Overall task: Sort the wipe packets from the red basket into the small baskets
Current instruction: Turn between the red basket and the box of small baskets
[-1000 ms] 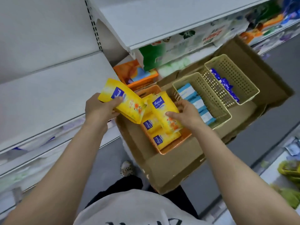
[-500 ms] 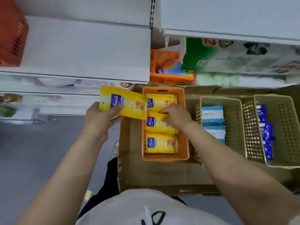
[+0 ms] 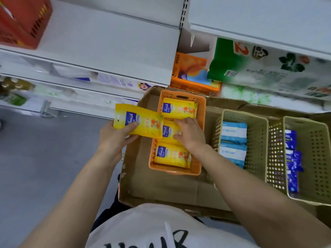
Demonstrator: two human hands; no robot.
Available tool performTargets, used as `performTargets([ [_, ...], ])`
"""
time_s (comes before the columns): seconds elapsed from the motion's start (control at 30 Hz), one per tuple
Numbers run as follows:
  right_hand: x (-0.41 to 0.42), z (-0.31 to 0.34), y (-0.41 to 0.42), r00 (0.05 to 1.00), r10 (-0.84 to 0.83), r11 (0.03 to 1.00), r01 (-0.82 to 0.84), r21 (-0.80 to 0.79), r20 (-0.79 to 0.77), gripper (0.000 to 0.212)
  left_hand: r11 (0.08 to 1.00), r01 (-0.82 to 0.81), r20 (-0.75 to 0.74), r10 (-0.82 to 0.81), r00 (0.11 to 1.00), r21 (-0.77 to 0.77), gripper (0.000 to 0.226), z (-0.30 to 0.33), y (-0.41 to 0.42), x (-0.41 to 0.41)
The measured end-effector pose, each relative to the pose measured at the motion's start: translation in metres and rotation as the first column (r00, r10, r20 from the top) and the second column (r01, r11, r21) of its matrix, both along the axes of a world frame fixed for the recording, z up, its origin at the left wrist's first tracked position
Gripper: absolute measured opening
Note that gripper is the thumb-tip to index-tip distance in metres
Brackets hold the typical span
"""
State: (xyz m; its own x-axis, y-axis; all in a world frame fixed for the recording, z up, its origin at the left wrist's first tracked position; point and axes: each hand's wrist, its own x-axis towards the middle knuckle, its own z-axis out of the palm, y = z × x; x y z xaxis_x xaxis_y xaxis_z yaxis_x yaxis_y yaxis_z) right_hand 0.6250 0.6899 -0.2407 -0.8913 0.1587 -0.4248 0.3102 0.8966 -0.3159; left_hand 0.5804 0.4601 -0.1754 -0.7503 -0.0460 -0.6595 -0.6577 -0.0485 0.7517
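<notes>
My left hand (image 3: 114, 138) grips a yellow wipe packet (image 3: 138, 122) just left of the small orange basket (image 3: 201, 126). That basket holds three yellow packets in a row; the far one (image 3: 179, 108) and the near one (image 3: 172, 154) lie flat. My right hand (image 3: 190, 135) rests on the middle yellow packet (image 3: 169, 131), fingers spread and pressing it down. A beige basket (image 3: 258, 140) to the right holds light blue packets (image 3: 233, 131). A second beige basket (image 3: 315, 154) holds dark blue packets (image 3: 292, 158). The red basket (image 3: 23, 20) stands on the upper left shelf.
All three small baskets sit in a shallow cardboard tray (image 3: 161, 187) in front of me. White shelves (image 3: 107, 42) run along the back, with an orange box (image 3: 193, 74) and a green and white pack (image 3: 268, 67) on a lower shelf. Grey floor (image 3: 44, 167) lies to the left.
The view has swung so the tray lies squarely below me. My right hand put its yellow packet into the orange basket and now presses it flat. My left hand still holds its packet.
</notes>
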Motion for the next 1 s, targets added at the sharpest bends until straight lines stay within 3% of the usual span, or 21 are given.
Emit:
performTargets([
  [0.13,0.005,0.0,-0.001,0.993,-0.025,0.999,0.023,-0.022,-0.112,0.055,1.0,0.006,0.014,-0.006,1.0,0.023,0.03,0.0,0.004,0.004],
  [0.3,0.016,-0.006,-0.003,0.992,0.126,0.992,-0.126,-0.013,0.001,0.081,1.0,-0.016,0.003,0.016,1.0,0.01,0.038,-0.002,-0.003,0.001],
  [0.43,0.013,-0.009,-0.003,0.995,0.064,0.998,-0.065,-0.014,-0.083,0.072,0.999,-0.036,-0.008,0.036,0.999,-0.008,0.042,-0.003,-0.013,0.001],
  [0.67,0.013,-0.014,-0.012,0.98,0.185,0.982,-0.18,0.063,-0.074,0.06,1.0,0.008,-0.001,-0.008,1.0,0.006,0.039,-0.007,-0.012,0.007],
  [0.73,0.007,-0.01,-0.004,0.977,0.212,0.977,-0.212,-0.011,0.004,0.061,1.0,0.023,0.001,-0.023,1.0,0.009,0.041,-0.008,-0.011,0.008],
  [0.8,0.001,0.0,0.008,0.993,0.115,0.967,-0.105,-0.231,0.029,0.047,0.999,0.034,0.014,-0.034,0.999,0.029,0.04,-0.01,-0.01,0.01],
  [0.9,-0.003,0.026,0.018,0.942,-0.336,0.77,0.271,-0.578,-0.006,0.029,0.992,0.083,0.075,-0.09,0.993,0.096,0.04,-0.014,-0.004,0.012],
  [0.93,-0.004,0.036,0.018,0.912,-0.409,0.697,0.332,-0.635,0.027,0.029,0.986,0.116,0.089,-0.127,0.988,0.122,0.042,-0.016,0.0,0.013],
  [1.0,-0.003,0.05,0.016,0.931,-0.344,0.631,0.322,-0.706,0.117,0.035,0.963,0.199,0.103,-0.22,0.97,0.181,0.047,-0.018,0.01,0.016],
])
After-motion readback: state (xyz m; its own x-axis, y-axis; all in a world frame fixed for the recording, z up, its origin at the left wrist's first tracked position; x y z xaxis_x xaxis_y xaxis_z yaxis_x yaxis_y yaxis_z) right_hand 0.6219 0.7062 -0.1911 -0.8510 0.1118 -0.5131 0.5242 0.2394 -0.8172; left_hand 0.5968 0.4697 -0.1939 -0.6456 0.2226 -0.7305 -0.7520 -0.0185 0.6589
